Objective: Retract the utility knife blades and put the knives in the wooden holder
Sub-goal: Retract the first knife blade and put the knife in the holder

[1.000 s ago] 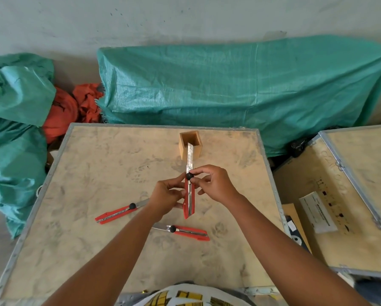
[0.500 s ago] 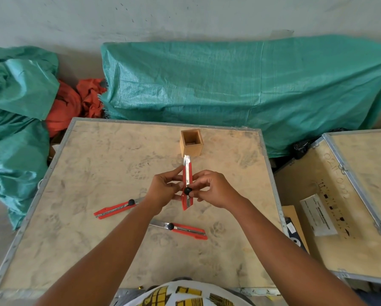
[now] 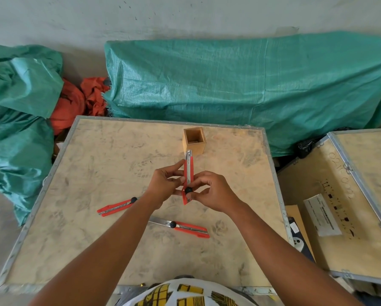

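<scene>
Green tarpaulin (image 3: 240, 85) drapes the bulk behind my plywood worktop (image 3: 96, 250). Both my hands meet at its centre, fingers clamped on one red utility knife (image 3: 188, 171) held upright: my left hand (image 3: 163, 186) pinches the body from nine o'clock, and my right hand (image 3: 213, 192) grips the lower end from three o'clock, by the black slider knob. Only a short silver tip shows at its top. At twelve o'clock, just beyond that tip, stands the wooden holder (image 3: 194, 141), nothing visible inside it. A second knife (image 3: 116, 206) lies at eight o'clock, a third knife (image 3: 180, 227) at six o'clock with its blade out.
</scene>
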`<state>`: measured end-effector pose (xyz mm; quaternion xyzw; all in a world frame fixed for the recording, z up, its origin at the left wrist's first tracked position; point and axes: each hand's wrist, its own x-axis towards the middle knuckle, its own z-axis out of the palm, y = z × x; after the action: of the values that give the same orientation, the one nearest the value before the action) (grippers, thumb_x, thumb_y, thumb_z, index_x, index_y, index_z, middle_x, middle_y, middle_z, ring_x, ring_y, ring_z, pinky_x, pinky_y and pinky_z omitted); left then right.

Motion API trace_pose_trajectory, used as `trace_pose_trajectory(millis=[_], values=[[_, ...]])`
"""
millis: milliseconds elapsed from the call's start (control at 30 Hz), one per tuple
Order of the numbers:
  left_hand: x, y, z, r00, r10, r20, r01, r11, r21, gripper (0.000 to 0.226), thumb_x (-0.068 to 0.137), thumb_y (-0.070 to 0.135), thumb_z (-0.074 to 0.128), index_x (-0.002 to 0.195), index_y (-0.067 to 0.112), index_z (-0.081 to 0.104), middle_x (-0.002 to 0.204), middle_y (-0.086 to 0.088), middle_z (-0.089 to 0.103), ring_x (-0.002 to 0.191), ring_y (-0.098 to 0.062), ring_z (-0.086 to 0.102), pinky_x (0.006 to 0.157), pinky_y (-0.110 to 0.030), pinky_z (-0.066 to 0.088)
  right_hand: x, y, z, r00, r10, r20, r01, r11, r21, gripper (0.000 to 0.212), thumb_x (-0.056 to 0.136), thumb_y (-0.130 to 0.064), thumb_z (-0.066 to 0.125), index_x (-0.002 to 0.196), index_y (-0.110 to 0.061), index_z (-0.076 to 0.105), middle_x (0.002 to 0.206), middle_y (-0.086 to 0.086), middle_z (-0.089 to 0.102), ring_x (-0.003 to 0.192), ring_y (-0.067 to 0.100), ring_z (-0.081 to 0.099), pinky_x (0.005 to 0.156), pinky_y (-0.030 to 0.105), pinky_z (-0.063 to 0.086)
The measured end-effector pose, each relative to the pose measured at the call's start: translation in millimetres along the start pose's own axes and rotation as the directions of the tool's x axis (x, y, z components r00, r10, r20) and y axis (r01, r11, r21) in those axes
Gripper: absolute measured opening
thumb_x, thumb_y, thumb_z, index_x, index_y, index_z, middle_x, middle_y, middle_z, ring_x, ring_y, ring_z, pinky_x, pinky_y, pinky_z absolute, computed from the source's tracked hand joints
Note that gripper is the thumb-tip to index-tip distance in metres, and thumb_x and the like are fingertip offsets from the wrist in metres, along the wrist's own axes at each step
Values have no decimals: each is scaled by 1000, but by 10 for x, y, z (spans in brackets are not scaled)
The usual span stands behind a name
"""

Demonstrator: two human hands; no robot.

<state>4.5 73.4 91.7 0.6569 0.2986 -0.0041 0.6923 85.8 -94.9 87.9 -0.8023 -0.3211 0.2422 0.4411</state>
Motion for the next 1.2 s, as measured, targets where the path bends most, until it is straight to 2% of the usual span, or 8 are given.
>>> trace_pose_trajectory(millis=[167,267,367,533,767,867,1033,1200], values=[[24,28,1,1000,-9,-3,9,1000,-21,55,91,-6,65,139,21,59,113,-1,75,94,-19,75,69,-41,66,13,-8,-46,999,-16,30,16,1000,0,41,77,-16,88,115,-23,77,115,-5,72,98,9,70,70,21,60],[34,49,6,1000,-2,1,2,1000,-30,56,90,-6,66,138,21,60,113,-1,76,93,-19,76,65,-36,65,31,-30,-53,1000,-21,0,21,999,-28,33,76,-17,88,108,-20,80,110,-4,73,95,9,70,70,19,59],[58,74,22,1000,8,6,-7,1000,-19,56,90,-7,66,137,22,60,113,-3,76,95,-22,76,68,-42,65,43,-32,-31,998,-19,-64,17,999,-43,29,72,-20,92,97,-16,79,101,-4,73,87,9,71,66,19,58],[84,111,54,1000,4,-5,-4,1000,12,55,91,-5,66,138,22,60,115,-3,75,100,-25,74,73,-44,65,36,-8,-78,999,-28,-36,27,999,-32,38,74,-23,90,110,-21,77,110,-5,73,94,9,71,73,23,62],[113,129,71,1000,6,16,-6,1000,-15,55,91,-7,64,138,21,60,114,-5,75,98,-25,75,73,-46,65,27,6,-26,989,-57,-139,53,998,-31,24,73,-23,91,92,-16,78,97,-3,74,85,10,70,65,26,61],[128,161,55,998,26,51,-27,999,18,55,91,-6,65,137,23,61,115,-5,75,97,-22,75,70,-40,65,70,20,-72,987,3,-161,7,998,59,24,82,-25,84,104,-18,77,106,-4,75,90,9,71,70,24,60],[192,248,84,996,44,72,-48,997,58,54,91,-8,64,134,25,63,113,-5,75,91,-16,74,68,-37,66,308,62,-202,974,29,-224,-13,997,72,29,91,-11,74,118,-21,75,115,-2,77,94,12,73,84,35,64],[423,495,76,994,89,71,-90,996,16,56,91,-10,64,136,22,62,113,-7,75,88,-16,75,66,-37,65,645,-4,-380,970,22,-242,19,986,164,31,90,-4,72,118,-18,76,115,0,77,90,15,76,78,37,66]])
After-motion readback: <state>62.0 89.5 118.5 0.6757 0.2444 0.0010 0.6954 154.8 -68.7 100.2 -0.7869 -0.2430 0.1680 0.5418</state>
